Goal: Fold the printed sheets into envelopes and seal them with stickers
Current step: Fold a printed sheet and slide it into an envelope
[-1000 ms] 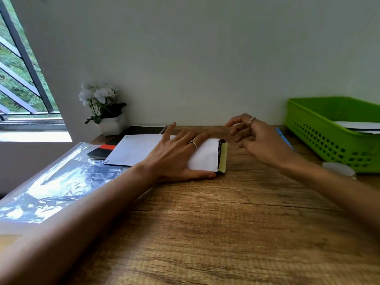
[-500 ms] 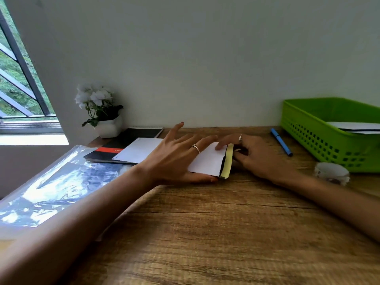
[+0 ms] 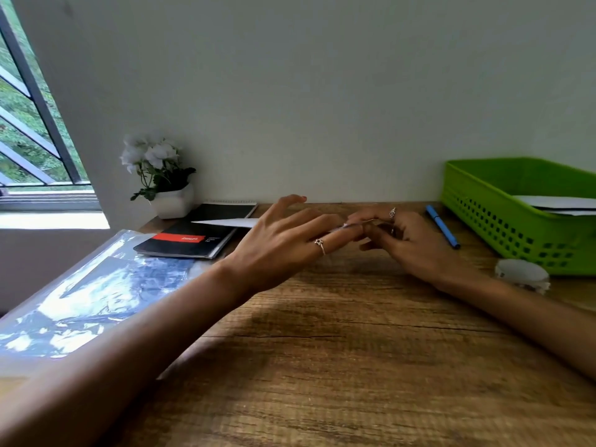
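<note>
White envelope (image 3: 225, 222) is lifted off the counter, seen nearly edge-on and about level, far end hanging over the black notebook.

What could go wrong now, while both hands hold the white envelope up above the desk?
1. The envelope is lifted nearly edge-on, held only at its right end between the left hand and the right hand; its free end may sag or bend.
2. The right hand works close to the blue pen; a sideways move could knock it.
3. The small white roll lies just beside the right forearm and might be swept off.
</note>
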Demonstrator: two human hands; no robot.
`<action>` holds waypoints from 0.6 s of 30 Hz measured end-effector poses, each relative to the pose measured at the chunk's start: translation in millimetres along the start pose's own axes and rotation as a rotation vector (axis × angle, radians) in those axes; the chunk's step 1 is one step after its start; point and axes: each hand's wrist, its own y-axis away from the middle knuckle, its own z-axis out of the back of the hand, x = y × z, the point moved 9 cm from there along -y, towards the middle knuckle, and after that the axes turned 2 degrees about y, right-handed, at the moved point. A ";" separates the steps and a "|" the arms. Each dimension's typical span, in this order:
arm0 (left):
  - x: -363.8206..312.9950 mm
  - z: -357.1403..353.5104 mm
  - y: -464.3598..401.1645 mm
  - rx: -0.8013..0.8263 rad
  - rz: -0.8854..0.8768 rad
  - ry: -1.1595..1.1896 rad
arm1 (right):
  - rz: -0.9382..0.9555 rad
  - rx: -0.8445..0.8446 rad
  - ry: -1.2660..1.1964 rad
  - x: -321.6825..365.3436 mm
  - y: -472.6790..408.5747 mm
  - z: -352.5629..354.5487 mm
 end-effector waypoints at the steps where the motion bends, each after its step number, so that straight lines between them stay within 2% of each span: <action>1: 1.4 -0.7 0.1 0.000 0.013 0.002 | -0.014 0.007 -0.038 -2.7 0.3 0.1; 6: 7.6 4.5 -4.4 -0.056 0.110 -0.010 | -0.123 -0.057 -0.341 -19.2 -0.8 6.7; 10: 14.2 18.2 -12.4 -0.107 0.224 0.082 | -0.139 -0.073 -0.446 -16.6 -4.1 9.6; 14: 29.8 31.5 -15.8 -0.171 0.440 0.183 | -0.099 -0.104 -0.443 0.0 -6.9 17.1; 18: 40.5 40.3 -19.4 -0.209 0.582 0.333 | -0.001 -0.222 -0.285 26.2 -6.3 30.1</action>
